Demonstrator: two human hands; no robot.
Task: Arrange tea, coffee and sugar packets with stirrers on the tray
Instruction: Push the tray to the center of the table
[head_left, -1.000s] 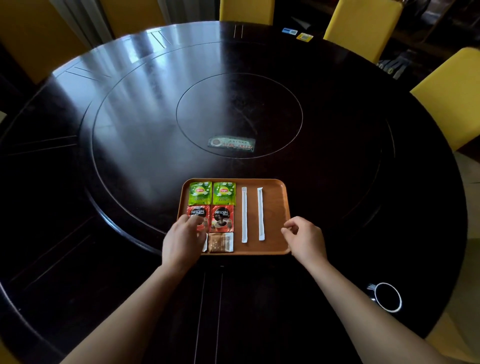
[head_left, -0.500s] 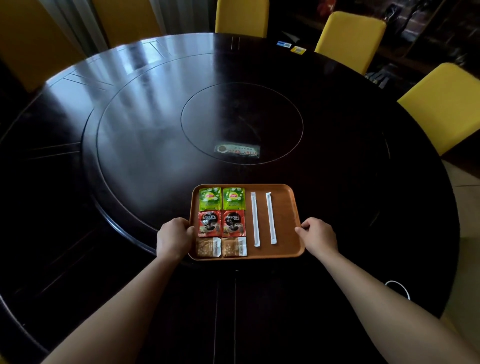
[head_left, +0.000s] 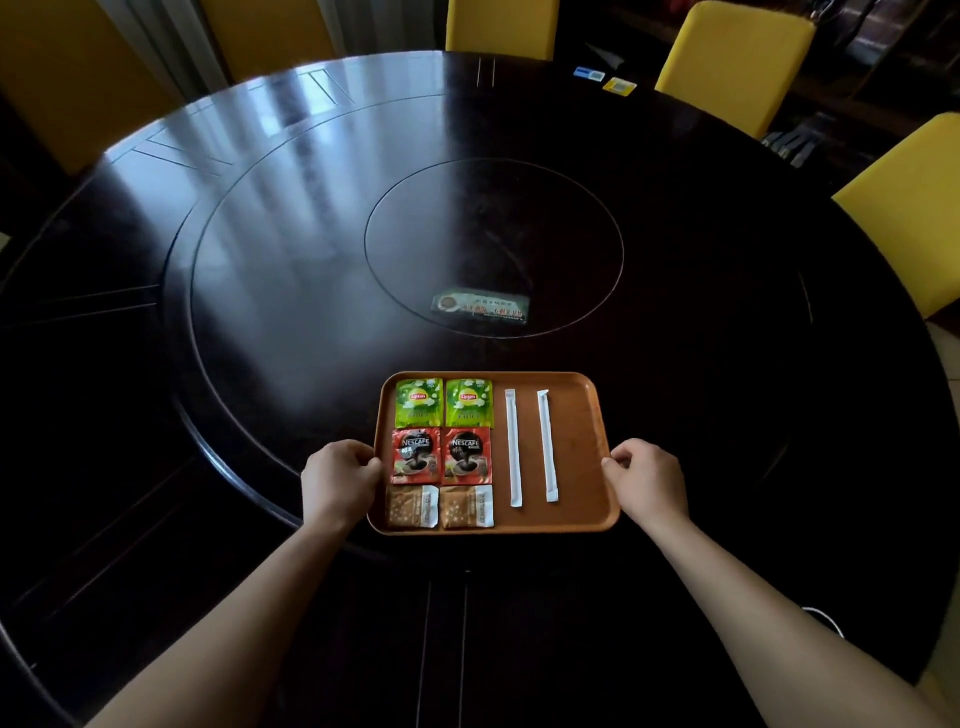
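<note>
a dark round counter (head_left: 260, 260) is ringed by yellow chairs (head_left: 737, 57). an orange tray (head_left: 582, 514), clamped at its sides by the left grip (head_left: 340, 480) and right grip (head_left: 649, 480), holds two lipton tea packets (head_left: 418, 402), two nescafe packets (head_left: 415, 454), two sugar packets (head_left: 411, 506), two stirrers (head_left: 513, 447).

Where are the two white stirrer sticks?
In the head view, both wrapped stirrers lie side by side on the right half of the tray, right of the coffee packets.

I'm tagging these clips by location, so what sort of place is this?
Probably a restaurant's or hotel's dining room: a large round dark table with an inset turntable, yellow chairs around it, and a tray of guest packets.
</note>
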